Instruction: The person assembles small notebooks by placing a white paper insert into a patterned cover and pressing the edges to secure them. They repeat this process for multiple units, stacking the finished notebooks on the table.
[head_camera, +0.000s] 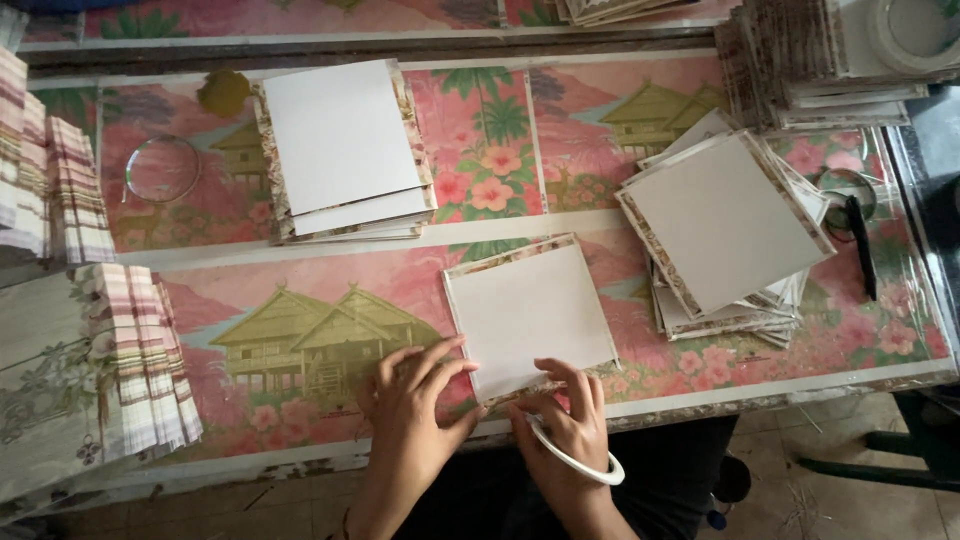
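White card (528, 312), one alone, pinched at its near edge by both hands' fingers (440, 365); two stacks beyond.

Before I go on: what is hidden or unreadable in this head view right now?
- Near edge of the grey card: covered by the left hand and right hand.
- Stack of cards at right: lower sheets hidden by the top one.
- Tall pile at top right: cut off by the frame edge.
- Dark tool by the table edge: too small to identify.
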